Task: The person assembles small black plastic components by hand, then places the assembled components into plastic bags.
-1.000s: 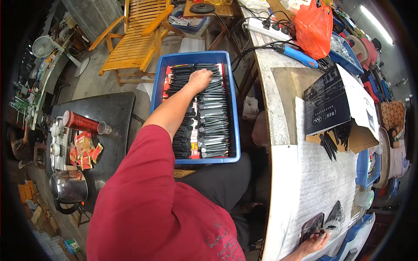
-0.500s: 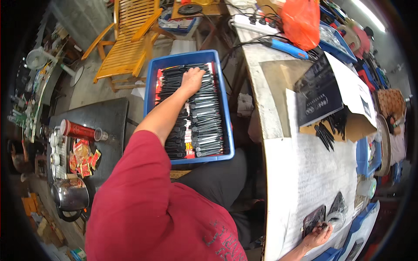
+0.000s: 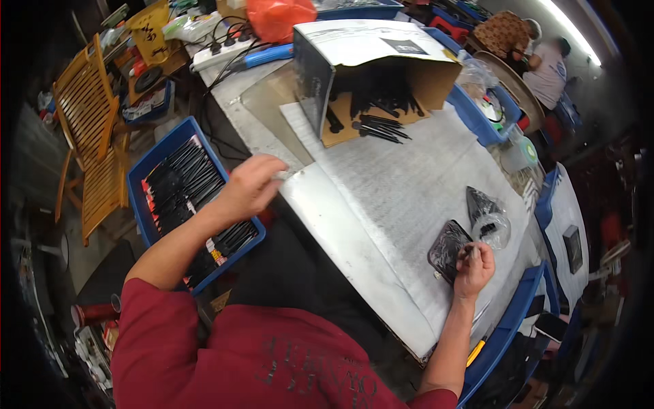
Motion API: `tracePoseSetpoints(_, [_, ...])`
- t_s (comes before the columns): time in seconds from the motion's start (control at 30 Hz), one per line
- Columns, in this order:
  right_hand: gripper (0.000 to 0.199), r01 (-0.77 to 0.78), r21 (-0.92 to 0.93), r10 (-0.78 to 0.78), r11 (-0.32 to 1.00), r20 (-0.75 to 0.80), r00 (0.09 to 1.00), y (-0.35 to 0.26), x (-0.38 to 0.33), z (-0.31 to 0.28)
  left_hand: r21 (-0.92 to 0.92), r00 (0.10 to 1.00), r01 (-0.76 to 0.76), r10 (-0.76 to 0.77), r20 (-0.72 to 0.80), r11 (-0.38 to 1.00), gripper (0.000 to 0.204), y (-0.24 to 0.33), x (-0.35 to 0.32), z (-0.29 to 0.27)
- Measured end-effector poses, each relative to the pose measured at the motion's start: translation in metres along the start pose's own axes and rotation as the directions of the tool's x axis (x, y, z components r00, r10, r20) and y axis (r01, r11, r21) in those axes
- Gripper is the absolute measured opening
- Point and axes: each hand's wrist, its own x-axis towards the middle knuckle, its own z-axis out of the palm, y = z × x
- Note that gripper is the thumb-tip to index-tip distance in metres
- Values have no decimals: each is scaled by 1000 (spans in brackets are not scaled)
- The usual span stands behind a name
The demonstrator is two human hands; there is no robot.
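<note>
My left hand (image 3: 253,184) is lifted between the blue crate and the table edge, its fingers loosely curved and apart from the thumb. I see nothing held in it. Below and left of it, the blue crate (image 3: 139,174) holds rows of thin black handled pieces (image 3: 184,170). Over the table's right part, my right hand (image 3: 476,271) pinches something small and dark, mostly hidden by the fingers. Just beside those fingers lies a small dark tray (image 3: 446,251) with black bits in it. A clear plastic bag (image 3: 492,230) with dark contents rests next to the tray.
An open cardboard box (image 3: 313,85) lies on its side at the table's back, black pieces (image 3: 383,129) spilling from its mouth. A power strip (image 3: 221,54) and a blue tool (image 3: 267,56) lie behind. Blue bins (image 3: 501,354) line the right side. Two people sit far back right.
My left hand has left the black pieces in the crate and moved right toward the table. The view has swung right. My right hand stays by the small tray.
</note>
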Motion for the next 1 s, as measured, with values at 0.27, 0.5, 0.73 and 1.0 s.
tracePoseSetpoints(0.27, [8, -33, -11, 34, 999, 36, 999, 1, -3, -2, 33, 980, -160, 154, 126, 987, 18, 17, 112, 97])
tracePoseSetpoints(0.5, [7, -40, -11, 40, 999, 51, 998, 1, 1, -2, 347, 985, -16, -45, 168, 938, 9, 4, 144, 136])
tracePoseSetpoints(0.73, [7, -64, -42, 66, 997, 61, 996, -5, 0, 0, 180, 989, -31, 4, 147, 983, 9, 18, 137, 133])
tracePoseSetpoints(1.0, [20, -31, 39, 28, 999, 93, 995, -8, 4, 9, -352, 963, 5, 91, 254, 936, 11, 128, 103, 126])
